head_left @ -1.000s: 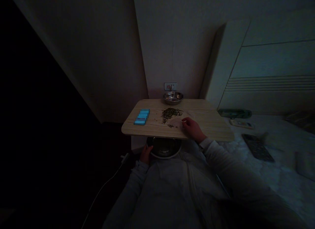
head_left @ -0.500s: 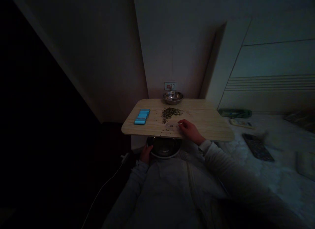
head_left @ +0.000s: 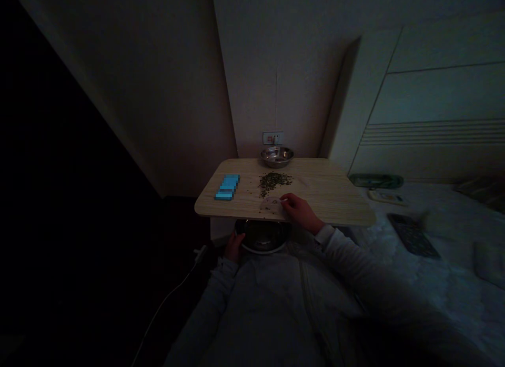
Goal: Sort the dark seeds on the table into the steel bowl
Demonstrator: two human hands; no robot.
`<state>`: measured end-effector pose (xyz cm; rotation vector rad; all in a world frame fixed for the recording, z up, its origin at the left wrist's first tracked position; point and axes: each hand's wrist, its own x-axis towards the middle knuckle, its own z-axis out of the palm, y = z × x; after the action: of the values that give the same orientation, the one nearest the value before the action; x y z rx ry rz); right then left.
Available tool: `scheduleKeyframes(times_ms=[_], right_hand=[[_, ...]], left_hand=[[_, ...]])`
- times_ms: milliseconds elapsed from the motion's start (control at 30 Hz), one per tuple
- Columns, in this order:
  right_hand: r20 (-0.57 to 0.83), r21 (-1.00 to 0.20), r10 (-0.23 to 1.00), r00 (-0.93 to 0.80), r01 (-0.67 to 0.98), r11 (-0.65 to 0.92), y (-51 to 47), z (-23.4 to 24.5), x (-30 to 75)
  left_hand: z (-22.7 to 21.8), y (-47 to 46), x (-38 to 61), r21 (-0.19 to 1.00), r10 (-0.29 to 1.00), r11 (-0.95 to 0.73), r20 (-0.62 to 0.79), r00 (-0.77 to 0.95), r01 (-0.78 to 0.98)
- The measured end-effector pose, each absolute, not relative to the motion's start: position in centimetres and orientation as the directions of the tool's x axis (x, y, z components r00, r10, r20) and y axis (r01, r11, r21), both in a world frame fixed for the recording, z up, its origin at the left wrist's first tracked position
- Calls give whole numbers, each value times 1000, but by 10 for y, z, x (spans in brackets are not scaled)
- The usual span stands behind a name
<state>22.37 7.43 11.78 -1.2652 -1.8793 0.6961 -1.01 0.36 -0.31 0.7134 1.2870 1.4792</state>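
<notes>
In dim light, a small wooden table [head_left: 335, 196] carries a pile of small dark grains [head_left: 273, 180]. My right hand [head_left: 300, 211] rests on the table near its front edge, fingers curled, next to a few scattered grains [head_left: 269, 205]. What it pinches, if anything, is too dark to tell. Below the table's front edge my left hand [head_left: 234, 246] grips the rim of a metal bowl [head_left: 261, 236] held against my lap.
A second metal bowl [head_left: 276, 156] stands at the table's back edge under a wall socket [head_left: 273, 138]. Blue flat pieces [head_left: 228, 187] lie at the table's left. A bed with a tablet-like object [head_left: 413, 235] lies to the right. A white cable [head_left: 173, 290] runs down left.
My right hand has slid left and toward me across the table, dragging some grains from the pile's edge closer to the front edge. The left hand and bowl stayed put.
</notes>
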Motion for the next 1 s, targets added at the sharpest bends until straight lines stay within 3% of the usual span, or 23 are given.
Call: scheduleKeyframes(times_ms=[500,1000], right_hand=[[278,-755,940,-196,560,340,71,120,218],[299,-775,935,-190,524,354,72,119,217]], left_hand=[[0,3,-10,968,927,65,-149,-344,-244],[9,0,-5,932,926,109,-221,-305,-345]])
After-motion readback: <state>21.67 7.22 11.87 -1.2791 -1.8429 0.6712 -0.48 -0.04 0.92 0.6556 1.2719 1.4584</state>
